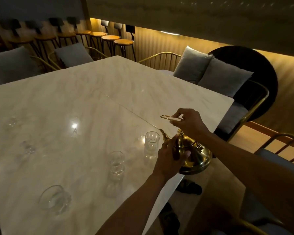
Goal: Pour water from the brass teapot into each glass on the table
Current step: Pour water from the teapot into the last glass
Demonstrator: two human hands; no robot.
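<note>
The teapot (193, 154) sits at the desk (92, 92) edge, lower right of centre. The right hand (189, 122) pinches the raised handle (170, 117); the left hand (170, 155) is cupped against the body. The spout (164, 135) points upper left toward the nearest glass (152, 144), and the long axis runs spout to rear. Advice: lift by the handle, steady the body, tip slowly over the rim.
</note>
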